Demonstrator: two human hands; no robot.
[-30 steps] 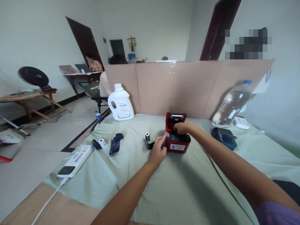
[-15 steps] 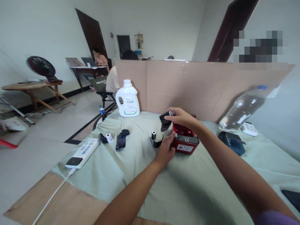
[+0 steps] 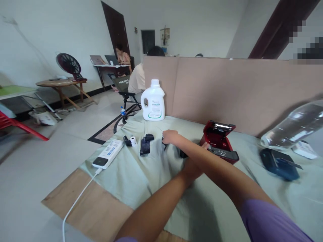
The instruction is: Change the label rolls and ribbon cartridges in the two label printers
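Note:
A red box-shaped printer (image 3: 219, 139) stands on the cloth with its lid raised. My left hand (image 3: 194, 167) is beside it, fingertips on its left edge; my right forearm hides most of its fingers. Crossed over the left arm, my right hand (image 3: 170, 137) is closed on a thin black strip (image 3: 165, 146) that hangs beneath it. Between the forearm and the cloth a black piece (image 3: 183, 154) partly shows. Farther left lie black crumpled pieces (image 3: 145, 146), and a small white paper roll (image 3: 133, 141) with a dark roll (image 3: 127, 141) against it.
A white detergent jug (image 3: 154, 101) stands before a cardboard screen (image 3: 202, 84). At left lies a white block (image 3: 108, 154) with a cable (image 3: 78, 198). On the right are a dark blue item (image 3: 279, 164) and a large clear bottle (image 3: 294, 124). People sit beyond the screen.
The view has turned left. My right hand has moved left, away from the printer and across my left arm; the dark piece it held up no longer shows. My left hand's fingertips now touch the printer's edge.

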